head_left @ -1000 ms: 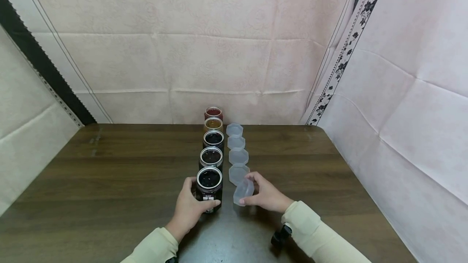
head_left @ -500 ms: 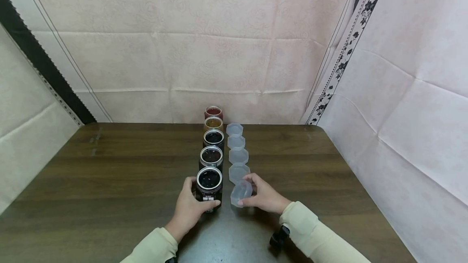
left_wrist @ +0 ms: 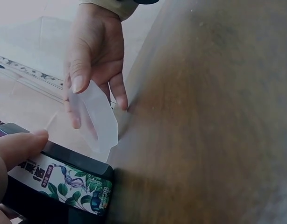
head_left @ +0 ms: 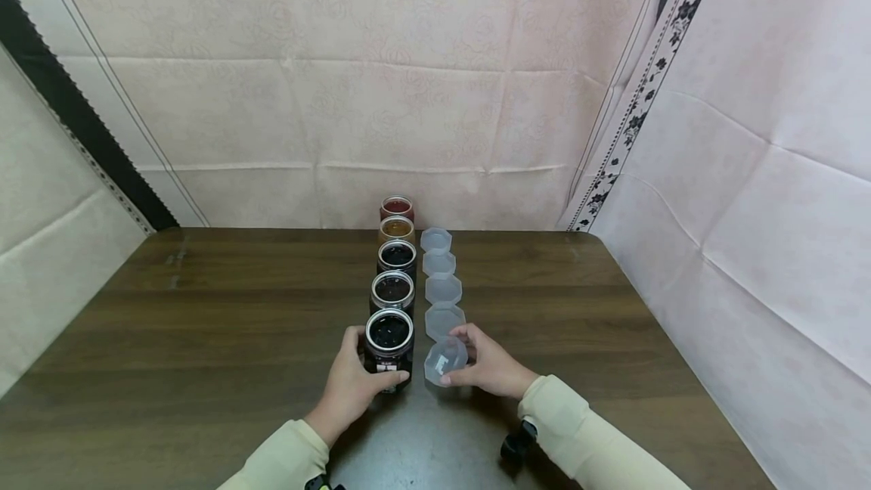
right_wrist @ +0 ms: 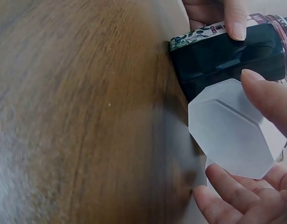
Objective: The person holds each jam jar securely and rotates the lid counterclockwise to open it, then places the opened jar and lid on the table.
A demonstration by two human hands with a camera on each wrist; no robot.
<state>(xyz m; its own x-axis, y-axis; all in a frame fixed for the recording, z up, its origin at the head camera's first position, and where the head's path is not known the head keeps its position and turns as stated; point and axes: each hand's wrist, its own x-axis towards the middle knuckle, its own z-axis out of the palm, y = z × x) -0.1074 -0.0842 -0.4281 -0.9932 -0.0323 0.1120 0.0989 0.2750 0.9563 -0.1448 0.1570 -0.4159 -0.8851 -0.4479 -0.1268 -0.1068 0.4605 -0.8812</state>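
Observation:
My left hand (head_left: 350, 388) grips the nearest jar (head_left: 389, 333), a dark one with a silver-rimmed round top. A leafy printed label (left_wrist: 71, 184) shows on this jar in the left wrist view. Just right of it, my right hand (head_left: 495, 365) holds a translucent, many-sided plastic cup (head_left: 445, 361) between thumb and fingers. In the right wrist view the shallow cup (right_wrist: 232, 130) is tilted, overlapping the dark jar (right_wrist: 218, 58) behind it. The cup's near edge is close over the table.
Several more jars run back in a line: two dark ones, an amber jar (head_left: 398, 229) and a red jar (head_left: 398, 207). Beside them is a matching row of translucent cups (head_left: 444, 289). The wooden table (head_left: 238, 339) ends at a pale cloth backdrop (head_left: 435, 119).
My right hand has shifted slightly left with the cup, bringing it closer to the near jar and turning it flatter toward the head camera. My left hand keeps its grip on the jar.

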